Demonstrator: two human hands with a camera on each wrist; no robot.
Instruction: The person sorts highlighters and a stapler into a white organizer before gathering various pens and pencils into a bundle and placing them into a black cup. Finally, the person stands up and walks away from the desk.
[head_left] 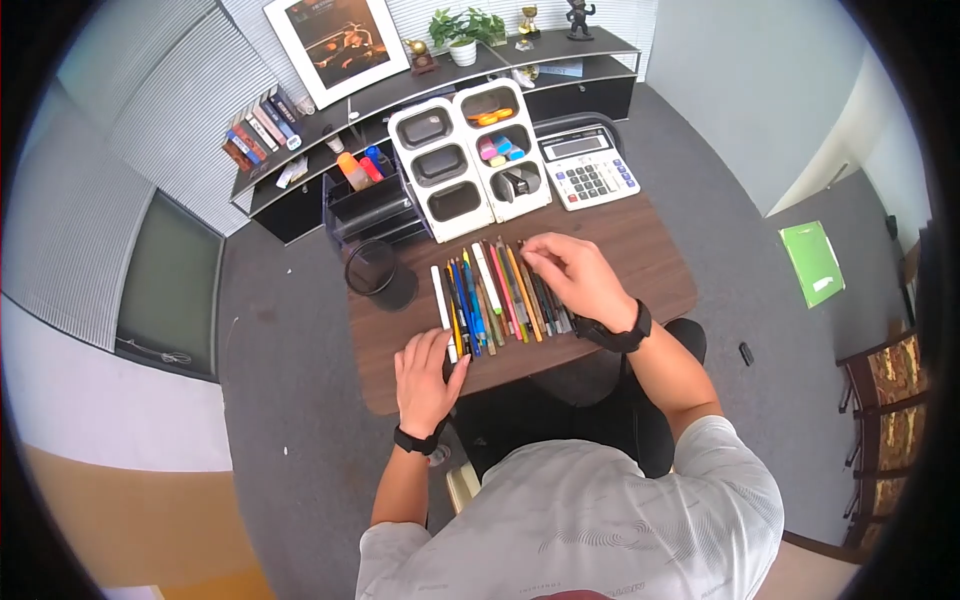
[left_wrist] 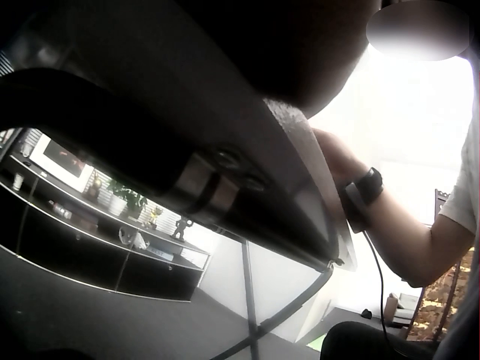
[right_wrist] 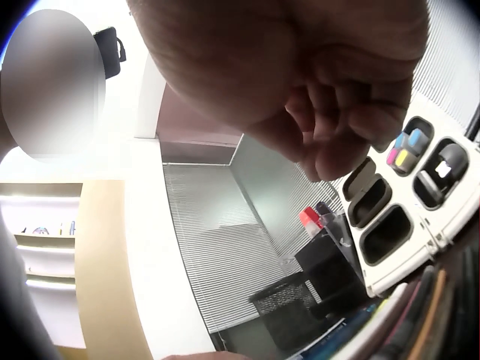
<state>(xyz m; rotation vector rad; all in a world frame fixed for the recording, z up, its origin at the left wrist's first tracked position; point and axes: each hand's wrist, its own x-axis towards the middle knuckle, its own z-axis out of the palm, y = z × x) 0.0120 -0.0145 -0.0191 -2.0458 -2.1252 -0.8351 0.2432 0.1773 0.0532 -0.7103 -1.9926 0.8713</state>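
Observation:
Pens and pencils lie side by side in a row, among them a white marker (head_left: 438, 290) at the left end and a pink one (head_left: 503, 285) farther right. The left hand (head_left: 424, 385) rests at the near left end of the row, fingers extended and thumb apart, by the lower tips. Over the row's far right end is the right hand (head_left: 580, 280), its fingers loosely bent and fingertips close to the pen tops. In the right wrist view the right hand (right_wrist: 322, 82) shows nothing between its fingers; contact with a pen is unclear.
A mesh cup (head_left: 371, 268) stands left of the row. Behind are a black organizer (head_left: 375, 210), a white compartment tray (head_left: 468, 225) with small items, and a calculator (head_left: 588, 170). The brown tabletop (head_left: 650, 250) extends to the right.

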